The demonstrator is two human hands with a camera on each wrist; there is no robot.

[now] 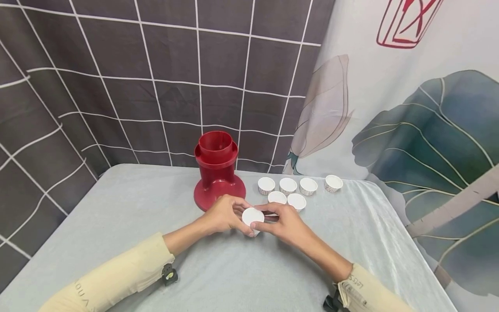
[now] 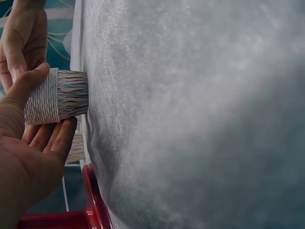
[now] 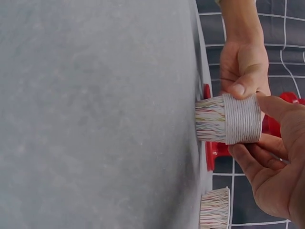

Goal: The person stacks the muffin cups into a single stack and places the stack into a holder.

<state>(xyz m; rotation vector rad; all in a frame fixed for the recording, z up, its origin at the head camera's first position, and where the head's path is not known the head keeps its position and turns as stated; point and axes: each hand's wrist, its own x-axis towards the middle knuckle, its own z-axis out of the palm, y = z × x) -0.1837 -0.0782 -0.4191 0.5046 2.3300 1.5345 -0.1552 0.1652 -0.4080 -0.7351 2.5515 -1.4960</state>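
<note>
Stacked cups (image 1: 253,216) are pinched between the left hand (image 1: 227,216) and right hand (image 1: 286,222), apparently stood on the worktop (image 1: 222,277), though contact is poorly shown. Rims could be buckled by too hard a squeeze. Loose cups (image 1: 288,186) behind could be knocked by stray knuckles; the red stand (image 1: 218,173), by a leftward swing.

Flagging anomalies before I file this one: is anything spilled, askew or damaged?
Nothing plainly odd stands out: no spill or damage shows, and the red stand is upright. The left hand and right hand hold the cup stack upright. The rightmost cup stands apart from the other cups, though that hardly looks wrong.
</note>
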